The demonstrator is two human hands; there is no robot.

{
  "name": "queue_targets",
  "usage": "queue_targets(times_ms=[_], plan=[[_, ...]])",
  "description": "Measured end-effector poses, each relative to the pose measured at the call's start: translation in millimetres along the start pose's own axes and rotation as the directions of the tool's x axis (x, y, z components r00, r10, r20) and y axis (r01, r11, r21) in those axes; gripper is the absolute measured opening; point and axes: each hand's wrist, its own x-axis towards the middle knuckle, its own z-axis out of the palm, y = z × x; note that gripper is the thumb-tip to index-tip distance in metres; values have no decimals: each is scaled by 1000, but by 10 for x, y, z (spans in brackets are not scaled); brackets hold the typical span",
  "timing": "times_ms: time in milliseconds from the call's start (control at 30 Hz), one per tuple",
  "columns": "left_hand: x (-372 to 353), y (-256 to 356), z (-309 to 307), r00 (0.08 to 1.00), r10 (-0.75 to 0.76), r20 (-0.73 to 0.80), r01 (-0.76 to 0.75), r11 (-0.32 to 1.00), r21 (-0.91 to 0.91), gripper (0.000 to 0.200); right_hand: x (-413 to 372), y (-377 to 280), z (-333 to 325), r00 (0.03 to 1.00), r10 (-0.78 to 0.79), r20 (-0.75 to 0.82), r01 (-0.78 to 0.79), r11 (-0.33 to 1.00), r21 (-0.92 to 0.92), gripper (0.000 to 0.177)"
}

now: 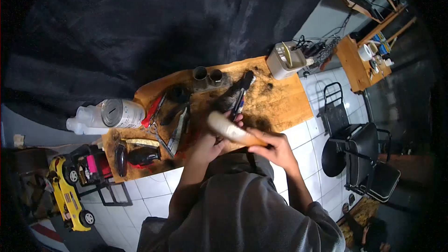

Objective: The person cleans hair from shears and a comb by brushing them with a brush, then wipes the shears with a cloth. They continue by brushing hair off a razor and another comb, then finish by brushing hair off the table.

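Note:
My right hand (276, 148) is closed around the wooden handle of a brush (228, 128), whose pale bristles point left and are smeared by motion. My left hand (207, 148) is beside and partly behind the brush, its fingers curled around a dark slim tool (238, 105) that points up and away. The brush covers part of that grip. Beyond it, a dark hairy bundle (233, 95) lies on the wooden table (289, 100), which is strewn with dark hair clippings. Scissors (158, 133) and a red-handled tool (151, 112) lie left of my hands.
A labelled can (123, 113) and clear plastic bottles (88, 119) stand at the table's left end. Two dark cups (200, 73) are at the back, a beige bin (284, 61) at the back right. Black chairs (366, 158) stand right; a yellow toy car (70, 196) is lower left.

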Motion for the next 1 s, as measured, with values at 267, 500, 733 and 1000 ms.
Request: queue_targets(times_ms=[267, 500, 733, 1000], plan=[[-47, 303, 191, 943, -317, -101, 226, 832, -507, 37, 133, 197, -271, 853, 133, -506, -225, 966, -125, 44], [144, -345, 69, 993, -111, 42, 102, 624, -775, 30, -138, 152, -319, 991, -112, -66, 117, 990, 75, 49], [243, 264, 411, 857, -465, -220, 288, 788, -544, 28, 217, 399, -625, 964, 93, -251, -108, 993, -47, 43], [204, 293, 397, 826, -412, -384, 216, 861, -460, 29, 224, 350, -675, 998, -28, -56, 33, 996, 85, 43]])
